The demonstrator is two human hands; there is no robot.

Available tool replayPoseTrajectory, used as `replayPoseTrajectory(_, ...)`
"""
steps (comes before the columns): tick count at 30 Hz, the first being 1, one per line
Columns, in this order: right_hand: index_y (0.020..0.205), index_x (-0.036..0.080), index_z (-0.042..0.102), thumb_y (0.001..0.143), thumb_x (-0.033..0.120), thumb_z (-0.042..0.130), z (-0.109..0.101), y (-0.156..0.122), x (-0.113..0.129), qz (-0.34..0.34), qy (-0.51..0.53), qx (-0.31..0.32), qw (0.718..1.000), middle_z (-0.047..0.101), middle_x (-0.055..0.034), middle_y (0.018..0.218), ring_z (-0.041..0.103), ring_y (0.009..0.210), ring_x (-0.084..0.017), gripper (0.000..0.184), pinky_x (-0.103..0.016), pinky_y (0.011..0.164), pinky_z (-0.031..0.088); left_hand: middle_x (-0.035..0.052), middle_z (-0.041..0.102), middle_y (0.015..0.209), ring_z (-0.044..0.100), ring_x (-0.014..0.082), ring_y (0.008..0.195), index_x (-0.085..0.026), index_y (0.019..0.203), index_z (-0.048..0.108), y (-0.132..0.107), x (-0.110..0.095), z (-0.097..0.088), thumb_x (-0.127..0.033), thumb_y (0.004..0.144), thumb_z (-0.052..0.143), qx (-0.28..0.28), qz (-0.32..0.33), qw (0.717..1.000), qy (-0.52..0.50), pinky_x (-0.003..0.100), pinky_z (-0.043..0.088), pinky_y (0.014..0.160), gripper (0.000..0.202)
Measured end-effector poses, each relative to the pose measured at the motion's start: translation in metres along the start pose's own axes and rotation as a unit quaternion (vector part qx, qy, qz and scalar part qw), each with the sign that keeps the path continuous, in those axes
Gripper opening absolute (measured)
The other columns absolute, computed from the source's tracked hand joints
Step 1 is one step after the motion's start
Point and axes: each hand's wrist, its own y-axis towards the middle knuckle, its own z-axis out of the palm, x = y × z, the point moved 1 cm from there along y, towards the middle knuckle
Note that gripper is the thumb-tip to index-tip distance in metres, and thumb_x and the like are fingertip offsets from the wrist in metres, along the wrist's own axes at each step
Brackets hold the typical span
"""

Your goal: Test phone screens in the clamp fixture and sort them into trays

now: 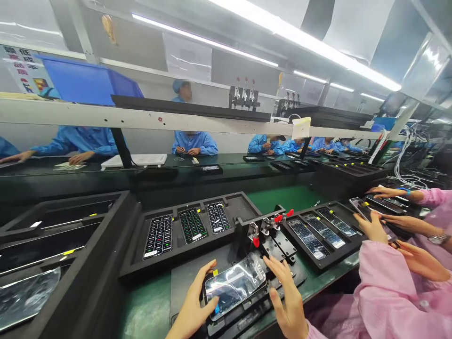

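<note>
A phone screen panel [235, 285] under wrinkled clear film lies in a black fixture [243, 313], with a blue tab at its near left corner and a yellow tab at the far left one. My left hand [194, 301] is at the panel's left end, index finger and thumb apart, the thumb over the corner by the blue tab. Around the right end my right hand [287, 301] has its fingers spread, the fingertips close to the film's edge. Whether they touch it I cannot tell. Behind the panel stand toggle clamps [266, 226] with red tips.
A black foam tray [132, 270] with three phones showing lit key grids sits behind left. Another tray [319, 266] holds three phones at right. Deep black trays [95, 263] stand far left. Co-workers in pink sleeves [384, 282] handle a phone [363, 207] close on the right.
</note>
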Motion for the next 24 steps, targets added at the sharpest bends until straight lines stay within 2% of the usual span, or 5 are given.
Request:
replayPoseTrajectory(4,0.108,0.029,0.061,0.085,0.043,0.048,-0.039,0.001,-0.009,0.06,0.01,-0.121,0.991,0.064,-0.0027,0.1,0.06,0.094,-0.026,0.03,-0.043,0.078,0.053,0.0031,0.038,0.139,0.034,0.0244,0.127,-0.03,0.132,0.033,-0.002,0.0,0.0,-0.017,0.071,0.06,0.003,0.01,1.0,-0.003,0.04,0.018,0.109,0.068)
replayPoseTrajectory(11,0.09,0.037,0.065,0.086,0.063,0.02,-0.176,0.107,-0.121,0.122,-0.017,-0.216,0.968,0.065,-0.0014,0.083,0.062,0.086,-0.024,0.052,-0.037,0.062,0.048,0.0087,0.053,0.124,0.047,0.0248,0.116,-0.024,0.124,0.04,0.01,0.011,-0.003,-0.029,0.08,0.049,-0.054,-0.076,0.985,-0.143,0.042,0.032,0.1,0.045)
replayPoseTrajectory(18,0.069,0.023,0.065,0.076,0.068,0.023,-0.204,0.116,-0.183,0.127,-0.063,-0.228,0.963,0.047,-0.0039,0.05,0.061,0.069,-0.025,0.062,-0.027,0.04,0.038,0.0072,0.056,0.119,0.047,0.0228,0.116,-0.026,0.124,0.039,0.008,0.006,-0.002,-0.032,0.081,0.052,-0.059,-0.082,0.987,-0.124,0.039,0.029,0.101,0.046)
replayPoseTrajectory(21,0.059,0.03,0.06,0.075,0.062,0.03,-0.206,0.112,-0.193,0.032,-0.164,0.037,0.985,0.045,-0.0026,0.045,0.058,0.056,-0.023,0.047,-0.026,0.031,0.031,0.0073,0.057,0.117,0.048,0.0231,0.115,-0.024,0.123,0.04,0.009,0.005,-0.003,-0.036,0.083,0.046,-0.059,-0.103,0.98,-0.159,0.038,0.032,0.099,0.042)
replayPoseTrajectory(24,0.052,0.034,0.056,0.074,0.056,0.036,-0.213,0.111,-0.2,-0.076,-0.262,0.338,0.901,0.044,0.0013,0.042,0.05,0.042,-0.018,0.037,-0.025,0.027,0.026,0.0072,0.057,0.117,0.048,0.0229,0.115,-0.024,0.121,0.042,0.01,0.005,-0.003,-0.036,0.083,0.046,-0.065,-0.111,0.979,-0.155,0.039,0.031,0.099,0.039)
